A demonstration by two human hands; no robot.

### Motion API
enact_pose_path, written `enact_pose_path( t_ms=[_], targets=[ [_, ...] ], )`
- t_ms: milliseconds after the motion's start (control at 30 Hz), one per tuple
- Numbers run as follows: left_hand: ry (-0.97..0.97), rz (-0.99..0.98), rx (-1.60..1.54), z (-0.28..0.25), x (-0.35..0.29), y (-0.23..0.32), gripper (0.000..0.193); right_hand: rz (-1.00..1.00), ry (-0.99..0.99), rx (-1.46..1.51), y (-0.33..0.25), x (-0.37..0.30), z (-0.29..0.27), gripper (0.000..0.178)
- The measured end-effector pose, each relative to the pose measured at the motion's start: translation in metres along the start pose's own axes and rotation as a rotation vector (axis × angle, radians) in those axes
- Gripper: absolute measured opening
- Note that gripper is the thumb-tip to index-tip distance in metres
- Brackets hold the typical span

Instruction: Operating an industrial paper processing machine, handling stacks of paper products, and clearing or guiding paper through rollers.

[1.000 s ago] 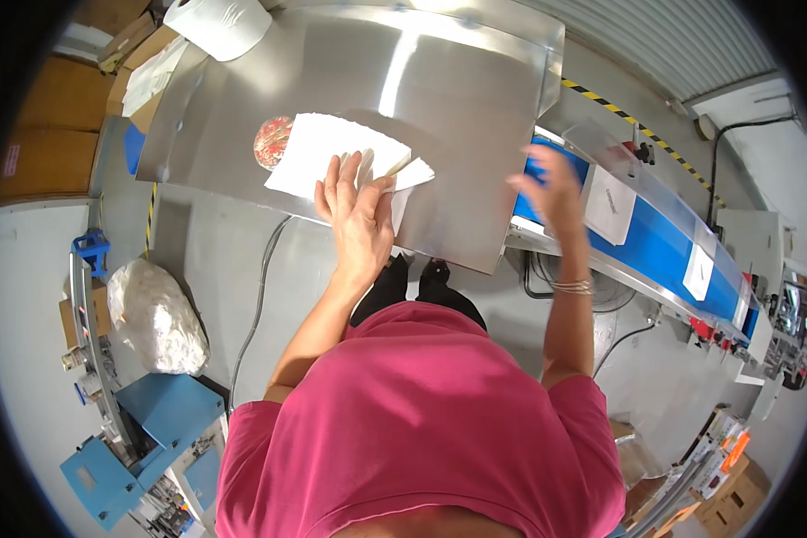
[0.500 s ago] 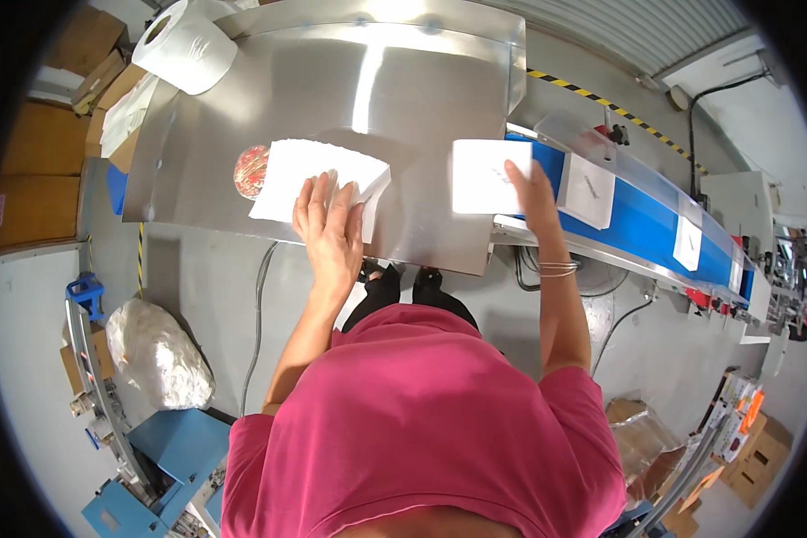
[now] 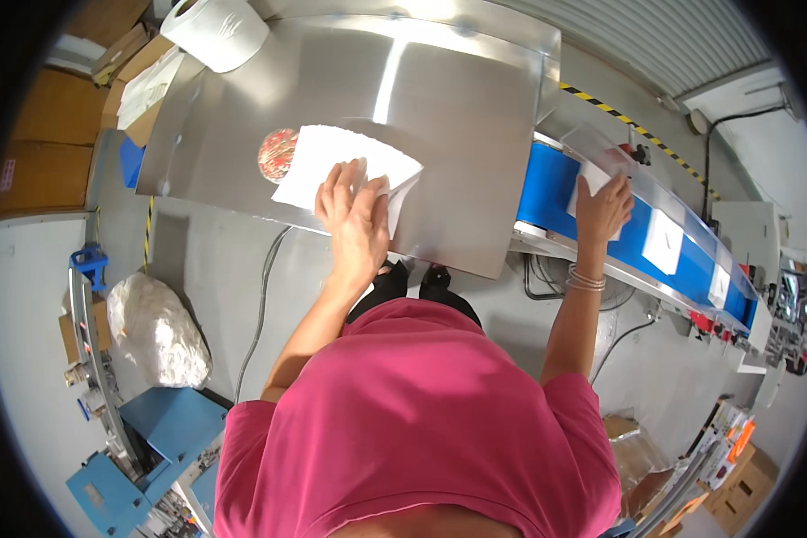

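Observation:
A curved, fanned stack of flat white squares (image 3: 336,148) with a finely stepped far edge lies on the metal table. My left hand (image 3: 354,208) rests on its near right part, fingers bent and thumb side closed around a raised fold. Touching the stack's left side is a round red and gold patterned object (image 3: 278,155), partly covered. Over the blue conveyor belt (image 3: 540,184) at the right, my right hand (image 3: 603,211) has its thumb and fingers apart. A white square (image 3: 590,172) lies beneath it, largely hidden. Farther along the belt lies another white square (image 3: 662,242).
A white paper roll (image 3: 215,34) stands at the table's far left corner. Clear guards (image 3: 601,148) run along the belt's far side. Cardboard boxes (image 3: 49,175) stand at the left, and a plastic-wrapped bundle (image 3: 159,332) lies on the floor.
My right hand has moved right, from the table's edge to the belt, taking a white square with it. Squares on the belt have shifted farther right. My left hand stays on the stack.

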State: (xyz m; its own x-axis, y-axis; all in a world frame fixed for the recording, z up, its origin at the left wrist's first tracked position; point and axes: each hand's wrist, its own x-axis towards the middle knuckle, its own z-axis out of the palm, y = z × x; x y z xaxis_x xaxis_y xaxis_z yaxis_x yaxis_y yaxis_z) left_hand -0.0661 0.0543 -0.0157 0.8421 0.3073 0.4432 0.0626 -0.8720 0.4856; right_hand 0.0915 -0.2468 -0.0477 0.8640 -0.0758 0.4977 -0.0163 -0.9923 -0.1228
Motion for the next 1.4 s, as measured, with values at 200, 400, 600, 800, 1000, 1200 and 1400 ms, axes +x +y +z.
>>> enact_pose_path(
  t_ms=[200, 400, 600, 800, 1000, 1200, 1400],
  targets=[
    [-0.058, 0.063, 0.028, -0.002, 0.0, -0.004, 0.025, -0.428, -0.96, 1.015, -0.124, -0.025, -0.036, 0.045],
    [-0.051, -0.025, -0.02, -0.008, 0.004, -0.002, 0.034, -0.284, -1.125, 1.185, -0.122, -0.044, 0.016, 0.035],
    [0.007, 0.018, 0.022, -0.007, 0.002, -0.014, 0.033, -0.158, -0.405, 0.764, 0.011, -0.027, 0.05, 0.031],
    [0.03, -0.001, -0.023, -0.006, 0.001, -0.013, 0.027, 0.221, -0.219, 0.127, 0.048, -0.006, 0.023, 0.051],
    [-0.014, 0.018, 0.018, -0.004, 0.001, -0.017, 0.022, -0.342, -0.749, 1.065, -0.096, -0.022, -0.014, 0.049],
    [-0.089, 0.045, -0.032, -0.015, 0.009, -0.014, 0.03, -0.841, -0.443, 0.953, -0.153, -0.055, 0.031, 0.041],
    [-0.048, -0.01, 0.008, -0.015, 0.007, -0.029, 0.038, 0.064, -0.708, 1.061, -0.067, -0.038, 0.027, 0.032]
  ],
)
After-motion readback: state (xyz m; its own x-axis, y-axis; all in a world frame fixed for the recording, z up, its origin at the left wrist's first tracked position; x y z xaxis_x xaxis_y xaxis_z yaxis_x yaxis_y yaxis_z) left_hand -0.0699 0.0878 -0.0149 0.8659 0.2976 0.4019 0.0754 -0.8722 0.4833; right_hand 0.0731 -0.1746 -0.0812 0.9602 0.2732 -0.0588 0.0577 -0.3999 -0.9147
